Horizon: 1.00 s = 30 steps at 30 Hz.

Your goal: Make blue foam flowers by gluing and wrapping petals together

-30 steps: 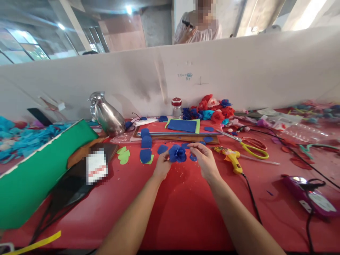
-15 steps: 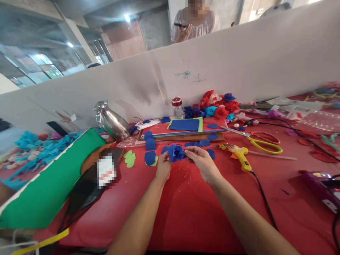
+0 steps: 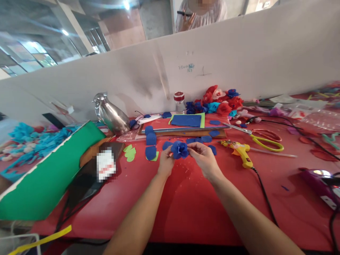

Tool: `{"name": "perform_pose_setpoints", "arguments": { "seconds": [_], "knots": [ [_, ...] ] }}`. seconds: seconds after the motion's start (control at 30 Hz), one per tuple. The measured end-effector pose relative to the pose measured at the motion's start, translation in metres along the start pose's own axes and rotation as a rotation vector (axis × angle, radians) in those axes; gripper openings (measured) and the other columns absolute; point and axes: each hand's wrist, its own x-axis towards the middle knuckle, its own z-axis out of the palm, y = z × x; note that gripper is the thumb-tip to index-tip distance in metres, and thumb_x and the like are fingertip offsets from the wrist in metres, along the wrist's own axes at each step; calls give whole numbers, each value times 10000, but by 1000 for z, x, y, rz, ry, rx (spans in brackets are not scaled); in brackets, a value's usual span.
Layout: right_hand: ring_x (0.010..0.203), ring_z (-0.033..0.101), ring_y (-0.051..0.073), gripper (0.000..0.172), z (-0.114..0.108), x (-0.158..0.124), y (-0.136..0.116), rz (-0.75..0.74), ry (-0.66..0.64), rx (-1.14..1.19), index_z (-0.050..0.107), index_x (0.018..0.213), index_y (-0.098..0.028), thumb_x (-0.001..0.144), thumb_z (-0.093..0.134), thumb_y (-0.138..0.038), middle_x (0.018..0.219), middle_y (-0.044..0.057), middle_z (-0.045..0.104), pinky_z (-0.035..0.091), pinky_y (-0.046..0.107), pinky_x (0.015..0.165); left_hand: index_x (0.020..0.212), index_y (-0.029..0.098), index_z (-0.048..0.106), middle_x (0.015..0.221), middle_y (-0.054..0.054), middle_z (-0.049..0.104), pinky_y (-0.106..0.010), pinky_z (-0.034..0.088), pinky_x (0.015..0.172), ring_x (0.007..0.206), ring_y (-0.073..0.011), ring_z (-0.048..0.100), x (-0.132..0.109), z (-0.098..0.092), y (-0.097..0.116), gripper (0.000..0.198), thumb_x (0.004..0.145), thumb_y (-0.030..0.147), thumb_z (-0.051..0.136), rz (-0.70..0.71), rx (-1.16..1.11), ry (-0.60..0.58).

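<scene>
Blue many-petalled flower of thin sheet material (image 3: 180, 150) is held up over the red-covered desk (image 3: 186, 209), between the two hands. Its left side is pinched by the fingers of the left hand (image 3: 166, 162). Its right edge is met by the fingertips of the right hand (image 3: 204, 159); whether a petal is gripped between them cannot be told. Flat blue round-edged cut-outs (image 3: 151, 152) are laid in a column beyond the left hand, the nearest one overlapping a light-green piece (image 3: 156, 155). To the right of the right hand, a yellow glue gun with a black cord (image 3: 242, 153) is placed, with red-and-yellow-handled scissors (image 3: 265, 144) set beyond it. Red, pink and blue flowers (image 3: 224, 108) are heaped beside the white partition (image 3: 239, 56).
</scene>
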Motion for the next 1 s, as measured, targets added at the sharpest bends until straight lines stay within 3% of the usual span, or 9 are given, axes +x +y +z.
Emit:
{"name": "perform_pose_setpoints", "arguments": {
  "seconds": [0.2,0.33,0.47,0.63,0.83,1.0],
  "knots": [
    [551,566,137,147,-2,-6,2,-207,107,-326,631,775,-201,734,560,-323,668,17,653,442,279,571,780,197,736,825,-24,720,-346,441,883,862,-188,593,0,4,0,177,611,205,686,16,-5,22],
    [557,559,137,148,-3,-10,2,-321,169,-492,628,809,-223,779,538,-337,641,7,629,433,278,589,683,193,716,707,1,685,-321,448,830,784,-171,568,0,6,2,81,633,207,654,27,32,69],
    [526,528,127,236,0,-9,0,-167,170,-327,607,872,-203,785,532,-409,665,12,622,408,263,517,714,190,717,715,4,687,-318,450,824,782,-171,572,0,6,4,119,609,208,663,-21,1,129],
    [541,555,121,264,5,-7,-1,71,0,-89,601,817,-186,687,584,-415,705,15,641,385,241,490,688,180,706,715,1,686,-299,452,774,736,-159,556,-1,8,5,109,594,222,670,-52,-28,123],
    [518,520,116,165,7,-10,2,-79,41,-142,609,779,-194,688,586,-331,601,-14,598,410,248,518,707,185,697,675,19,652,-295,443,760,710,-149,520,-4,8,2,108,611,224,667,-3,54,83],
    [458,493,108,167,6,-11,4,-41,46,-160,563,727,-199,730,566,-366,536,-27,557,373,234,453,700,191,690,698,17,651,-294,439,768,733,-154,528,-4,6,0,112,620,171,615,34,80,92]
  ]
}}
